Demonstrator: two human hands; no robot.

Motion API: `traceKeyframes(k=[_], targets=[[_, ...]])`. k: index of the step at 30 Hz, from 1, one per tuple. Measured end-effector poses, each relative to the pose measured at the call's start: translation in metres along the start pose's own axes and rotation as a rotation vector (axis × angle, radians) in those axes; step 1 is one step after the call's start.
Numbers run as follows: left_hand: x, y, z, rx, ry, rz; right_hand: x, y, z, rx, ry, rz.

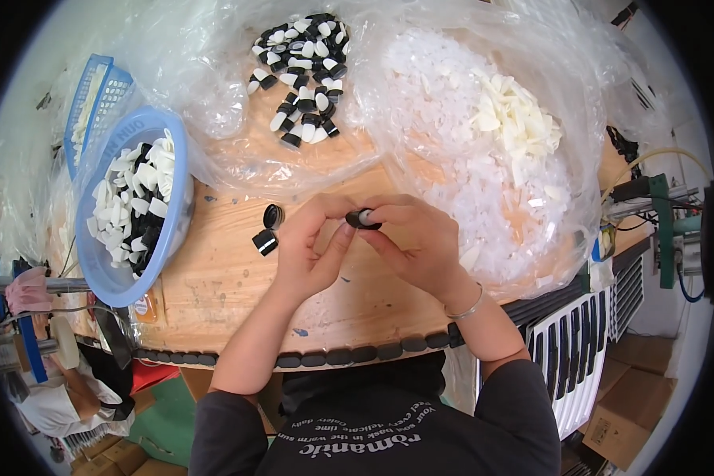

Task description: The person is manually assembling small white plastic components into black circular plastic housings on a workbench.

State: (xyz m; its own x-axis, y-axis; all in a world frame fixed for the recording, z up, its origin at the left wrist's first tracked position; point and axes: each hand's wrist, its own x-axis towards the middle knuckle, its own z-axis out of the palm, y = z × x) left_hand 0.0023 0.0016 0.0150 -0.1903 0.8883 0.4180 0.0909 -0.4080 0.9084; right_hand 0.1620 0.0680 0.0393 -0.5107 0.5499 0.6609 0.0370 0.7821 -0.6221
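Note:
In front of me, at the middle of the table, both hands meet on a small black cap [363, 219] with a pale piece at its opening. My left hand [313, 246] pinches the cap from the left with thumb and fingers. From the other side my right hand [416, 242] is closed on it too, its fingertips by the pale piece. Just left of my left hand lie two loose black parts, a round one [273, 216] and a squarish one with a white line [265, 242]. My fingers partly cover the held cap.
A blue basin [184, 202] of white and black pieces stands left, a blue basket [123, 77] behind it. Black-and-white capped pieces [305, 63] are heaped at the back. Clear plastic [420, 170] carries translucent flakes and cream pieces [516, 119]. Black ovals [341, 355] line the front edge.

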Motion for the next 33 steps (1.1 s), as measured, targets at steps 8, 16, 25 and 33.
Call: traceKeyframes(k=[8,16,25,33], targets=[[-0.014,0.001,0.007,-0.080,0.068,-0.064,-0.010,0.008,0.005,0.284,0.097,0.123],[-0.003,-0.002,0.003,0.155,0.028,0.155,0.001,-0.001,-0.002,0.095,0.031,-0.013],[-0.006,0.001,0.002,0.212,0.041,0.200,-0.004,0.001,0.000,0.076,-0.014,-0.029],[-0.007,0.005,0.003,0.121,0.045,0.039,-0.001,-0.003,-0.001,0.143,0.023,0.039]])
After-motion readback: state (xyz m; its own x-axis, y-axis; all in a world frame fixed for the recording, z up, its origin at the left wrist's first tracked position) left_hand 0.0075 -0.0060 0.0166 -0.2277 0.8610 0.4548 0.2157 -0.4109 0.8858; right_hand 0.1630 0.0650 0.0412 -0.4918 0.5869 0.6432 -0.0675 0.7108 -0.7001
